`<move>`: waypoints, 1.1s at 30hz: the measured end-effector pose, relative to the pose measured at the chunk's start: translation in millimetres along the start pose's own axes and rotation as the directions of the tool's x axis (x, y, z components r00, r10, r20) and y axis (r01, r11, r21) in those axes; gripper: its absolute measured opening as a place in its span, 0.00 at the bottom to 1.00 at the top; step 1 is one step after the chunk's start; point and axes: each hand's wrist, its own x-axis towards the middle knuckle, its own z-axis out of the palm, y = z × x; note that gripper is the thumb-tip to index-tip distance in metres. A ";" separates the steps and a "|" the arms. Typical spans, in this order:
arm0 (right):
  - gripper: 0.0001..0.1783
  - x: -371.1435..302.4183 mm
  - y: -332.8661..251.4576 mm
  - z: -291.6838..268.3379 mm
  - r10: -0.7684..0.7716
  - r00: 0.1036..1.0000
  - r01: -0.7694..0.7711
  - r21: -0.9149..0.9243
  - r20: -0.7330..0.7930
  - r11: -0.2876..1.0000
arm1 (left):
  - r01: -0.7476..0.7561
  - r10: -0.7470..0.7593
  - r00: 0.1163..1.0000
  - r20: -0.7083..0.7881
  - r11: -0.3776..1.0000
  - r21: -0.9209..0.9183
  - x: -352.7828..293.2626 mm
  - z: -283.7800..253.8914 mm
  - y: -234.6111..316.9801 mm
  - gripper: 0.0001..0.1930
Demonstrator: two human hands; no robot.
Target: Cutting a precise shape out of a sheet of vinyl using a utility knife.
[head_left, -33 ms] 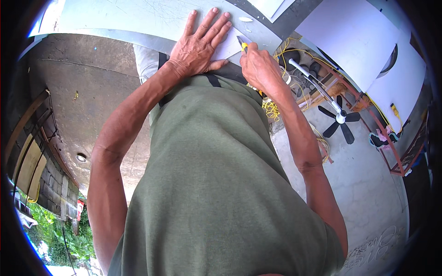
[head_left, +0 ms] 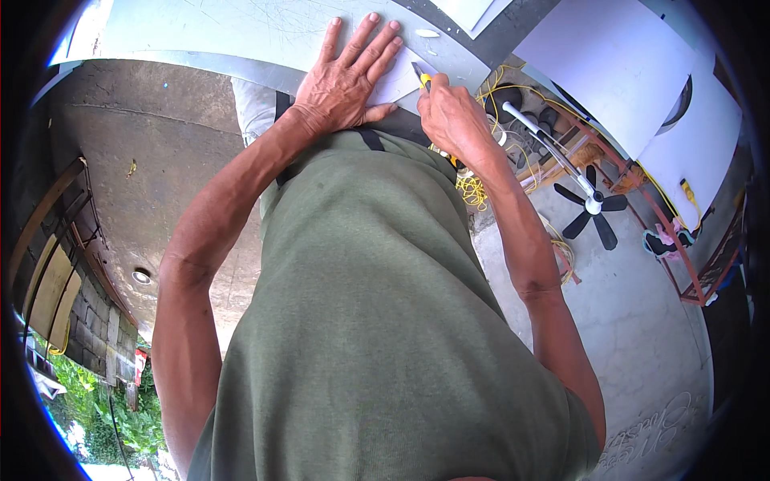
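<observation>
My left hand (head_left: 337, 84) lies flat with its fingers spread, pressing on a small white sheet (head_left: 399, 80) at the near edge of a scratched pale work table (head_left: 233, 32). In my right hand (head_left: 455, 116) is a yellow and black utility knife (head_left: 424, 79). Its blade tip meets the right part of the sheet, a little to the right of my left fingers. Beyond the knife lies a thin white scrap (head_left: 427, 34) on the table. The palm covers part of the sheet.
Large white sheets (head_left: 609, 60) rest at the upper right, with a yellow-handled tool (head_left: 687, 191) on one. A white pole with a black star-shaped base (head_left: 593, 207) leans by a reddish metal frame (head_left: 666, 240). Yellow cord (head_left: 473, 192) lies tangled to the right of my body.
</observation>
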 end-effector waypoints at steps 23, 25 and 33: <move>0.19 28.0 17.2 -33.9 -0.122 0.991 0.128 -0.152 0.051 0.980 | -0.048 0.023 0.986 -0.165 0.987 -0.153 1.4 6.6 -11.1 0.53; 0.19 26.2 13.0 -31.6 -0.114 0.992 0.120 -0.141 0.050 0.983 | -0.047 0.024 0.987 -0.156 0.988 -0.145 0.7 7.9 -11.9 0.53; 0.17 22.3 8.7 -23.8 -0.092 0.996 0.094 -0.086 0.017 0.992 | -0.035 0.010 0.990 -0.139 0.984 -0.177 -1.3 4.0 -9.3 0.49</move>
